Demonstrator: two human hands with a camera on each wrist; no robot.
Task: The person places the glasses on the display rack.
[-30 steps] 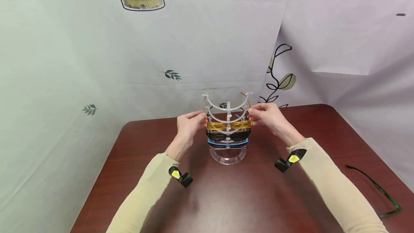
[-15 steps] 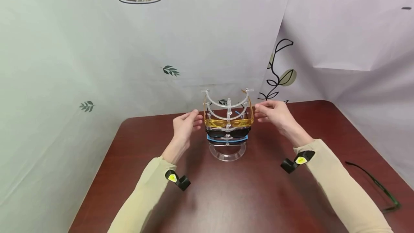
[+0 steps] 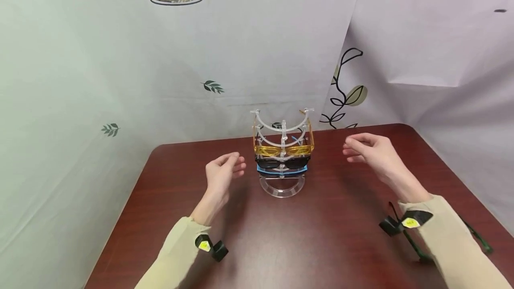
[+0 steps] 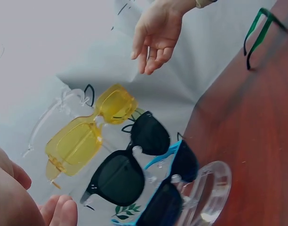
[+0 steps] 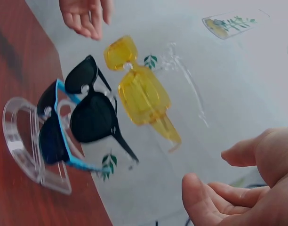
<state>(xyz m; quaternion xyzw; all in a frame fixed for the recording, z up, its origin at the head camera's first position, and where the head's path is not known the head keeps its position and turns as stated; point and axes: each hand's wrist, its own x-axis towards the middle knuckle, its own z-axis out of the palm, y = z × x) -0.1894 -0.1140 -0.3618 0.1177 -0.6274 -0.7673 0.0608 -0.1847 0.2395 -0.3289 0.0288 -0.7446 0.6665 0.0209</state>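
A clear plastic display rack (image 3: 282,195) holds three pairs of sunglasses, one above another. Yellow sunglasses (image 3: 267,150) sit highest, black sunglasses (image 3: 267,163) below them, and blue-framed sunglasses (image 3: 263,172) lowest. The rack's top arm carries no glasses. To the left of the rack hovers my left hand (image 3: 221,173), fingers loosely bent and holding nothing. My right hand (image 3: 373,153) is farther off on the rack's right, also holding nothing, with a gap between thumb and fingers in the right wrist view. Neither hand touches the rack or the glasses.
Green-framed glasses (image 4: 262,35) lie on the right side of the dark red table (image 3: 305,249); in the head view my right forearm partly covers them. A pale cloth backdrop (image 3: 273,57) with printed plants hangs behind the table.
Both hands let go of the yellow sunglasses, which stay on the rack. My left hand has drawn back left and nearer; my right has moved farther right, its forearm now over the green glasses.
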